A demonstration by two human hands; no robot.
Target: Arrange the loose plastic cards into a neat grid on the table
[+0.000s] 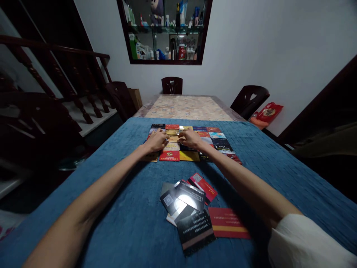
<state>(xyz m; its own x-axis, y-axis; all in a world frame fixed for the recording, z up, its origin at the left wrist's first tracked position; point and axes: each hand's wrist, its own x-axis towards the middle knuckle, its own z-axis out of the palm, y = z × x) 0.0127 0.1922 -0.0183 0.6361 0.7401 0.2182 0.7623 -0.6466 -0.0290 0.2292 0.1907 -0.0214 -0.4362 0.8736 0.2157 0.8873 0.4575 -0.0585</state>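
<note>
Both my hands are over a block of cards laid edge to edge in rows on the blue cloth. My left hand (157, 140), fingers bent and drawn together, has its fingertips at the left edge of a gold card (173, 139). From the other side, my right hand (190, 138) has its thumb and fingers pinched at that card's right edge. Around them lie a red card (169, 156), a yellow card (189, 156) and several dark ones. Nearer me is a loose, overlapping pile with a black card (195, 229), a shiny dark card (191, 194) and a red card (230, 222).
The blue cloth (119, 208) covers the near part of the table, with a marbled top (184, 106) beyond. Dark chairs (172, 85) stand around it. A red bag (269, 112) sits at right, a stair railing (52, 48) at left, and a shelf niche (167, 30) in the wall.
</note>
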